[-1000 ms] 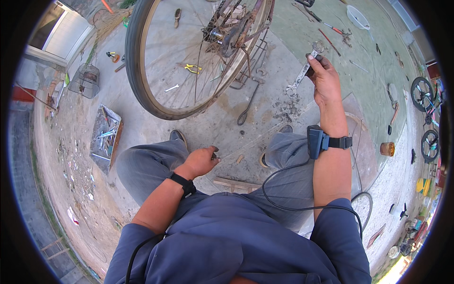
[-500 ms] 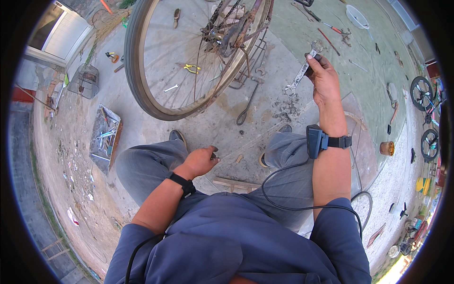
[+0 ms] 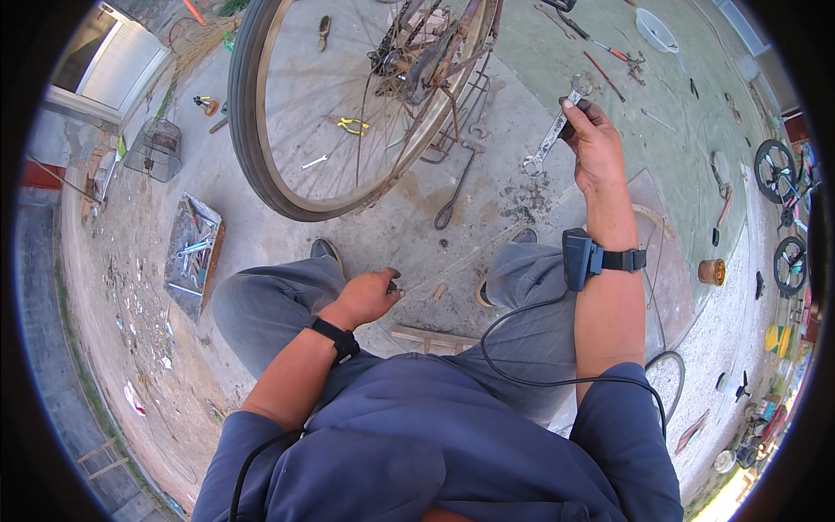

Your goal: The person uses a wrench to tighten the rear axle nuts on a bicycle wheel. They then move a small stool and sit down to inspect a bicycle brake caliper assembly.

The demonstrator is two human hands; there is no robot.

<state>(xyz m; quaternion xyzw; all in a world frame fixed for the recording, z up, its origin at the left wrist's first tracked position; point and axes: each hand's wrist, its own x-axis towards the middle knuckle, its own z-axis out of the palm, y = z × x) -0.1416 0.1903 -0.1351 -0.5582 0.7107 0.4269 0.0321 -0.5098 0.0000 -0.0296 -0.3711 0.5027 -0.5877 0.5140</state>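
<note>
In my raised right hand [image 3: 595, 143], an open-ended wrench [image 3: 546, 146] is gripped between thumb and fingers. It tilts, one jaw up by the fingertips and the other pointing down to the left. My left hand [image 3: 365, 297] hovers over or rests by my left thigh, fingers loosely bent, a gap between thumb and fingers, with nothing visible in it. Ahead of me stands a bicycle wheel [image 3: 248, 130] with a dark tire, a chain and a rusty hub area [image 3: 396, 65]. Yellow-handled pliers [image 3: 352, 127] and a small wrench [image 3: 314, 162] show through its spokes on the floor.
A tool tray [image 3: 215, 265] with several tools lies left of my knee. A wire basket [image 3: 155, 150] is farther left. At the right are a rusty can [image 3: 711, 272], a white basin [image 3: 657, 31] and scattered tools. A metal rod with a loop [image 3: 445, 214] lies ahead.
Almost nothing differs. My right hand and the wrench have shifted very slightly to the left; my left hand stays where it was.
</note>
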